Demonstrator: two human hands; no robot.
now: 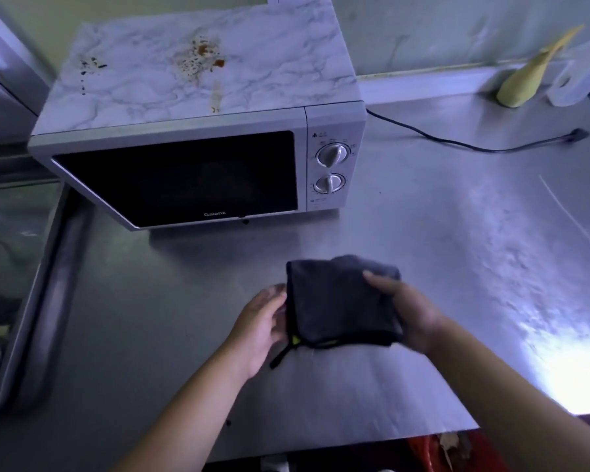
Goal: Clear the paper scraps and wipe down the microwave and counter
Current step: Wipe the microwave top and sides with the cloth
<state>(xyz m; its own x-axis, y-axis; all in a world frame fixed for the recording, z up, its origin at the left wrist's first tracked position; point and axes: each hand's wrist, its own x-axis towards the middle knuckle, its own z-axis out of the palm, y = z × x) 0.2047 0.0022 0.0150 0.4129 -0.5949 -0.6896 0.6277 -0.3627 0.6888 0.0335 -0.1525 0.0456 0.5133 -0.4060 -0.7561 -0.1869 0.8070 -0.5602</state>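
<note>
Folded cloth point(341, 301) held over the table point(440, 216) near its front edge; left grip point(259, 328) pinches its left edge, right grip point(409, 311) its right; bare table fronts the microwave point(198, 158).

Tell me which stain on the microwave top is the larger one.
The brown-orange splatter near the middle of the microwave top, with a streak trailing toward the front. The other, near the left edge, is just a few dark specks.

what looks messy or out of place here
Brown and dark splatters stain the microwave top, with a smaller dark patch near its left edge. The power cord trails across the counter, plug lying loose. The left hand and right hand hold a dark cloth.
</note>
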